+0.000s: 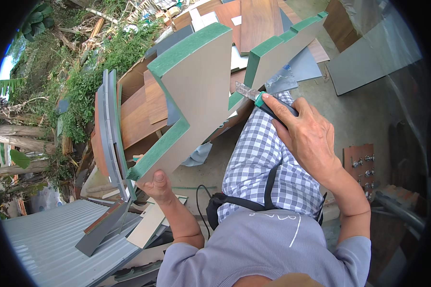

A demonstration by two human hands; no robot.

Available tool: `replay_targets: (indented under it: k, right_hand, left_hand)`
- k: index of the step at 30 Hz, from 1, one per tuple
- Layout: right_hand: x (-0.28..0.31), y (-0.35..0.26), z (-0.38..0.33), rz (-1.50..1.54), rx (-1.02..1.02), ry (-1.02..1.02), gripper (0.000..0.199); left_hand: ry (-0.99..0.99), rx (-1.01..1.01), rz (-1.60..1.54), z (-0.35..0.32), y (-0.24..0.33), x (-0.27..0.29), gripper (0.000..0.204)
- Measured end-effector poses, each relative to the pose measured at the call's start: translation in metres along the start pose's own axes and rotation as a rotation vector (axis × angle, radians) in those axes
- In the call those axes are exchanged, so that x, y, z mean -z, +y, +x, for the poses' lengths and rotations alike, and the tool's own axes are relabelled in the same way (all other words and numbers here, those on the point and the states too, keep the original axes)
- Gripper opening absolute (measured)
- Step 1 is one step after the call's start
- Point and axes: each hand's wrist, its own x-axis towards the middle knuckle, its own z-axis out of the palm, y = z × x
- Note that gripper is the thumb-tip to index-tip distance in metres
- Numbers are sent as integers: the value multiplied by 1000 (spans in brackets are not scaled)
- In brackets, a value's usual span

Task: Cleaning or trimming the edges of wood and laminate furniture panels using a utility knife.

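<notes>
My left hand (157, 184) grips the lower corner of a stepped board (201, 91), beige on its face with green edges, and holds it up tilted in front of me. My right hand (307, 136) is shut on a utility knife (259, 99) with a green and black handle. Its grey blade touches the green edge of the board at an inner corner. My checked trouser leg (265, 162) shows below the board.
Wooden and grey panel offcuts (139, 115) lean in a stack at the left. More boards (258, 19) lie on the ground ahead. A corrugated metal sheet (48, 239) is at lower left. A brown piece with metal fittings (360, 165) lies at the right.
</notes>
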Motion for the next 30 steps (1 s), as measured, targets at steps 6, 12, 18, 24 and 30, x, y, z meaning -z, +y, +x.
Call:
replay_targets:
  k: [6,12,18,24,30]
  right_hand:
    - [20,7,10,-239,93,4,52]
    - [45,15,15,-431,157,83,54]
    - [82,14,24,-326,99,28,55]
    - [69,20,14,-378,119,51,56]
    - [83,25,29,-443,186,74,59]
  left_hand:
    - [4,-17,11,-1,13,-4,51]
    - [-1,-59,17,0,24,-13,52]
    - [-33,-95,22,3,38,-18,56]
    - [-17,-118,33,5,39,-25,57]
    - [37,-131,36,6,41,-24,54]
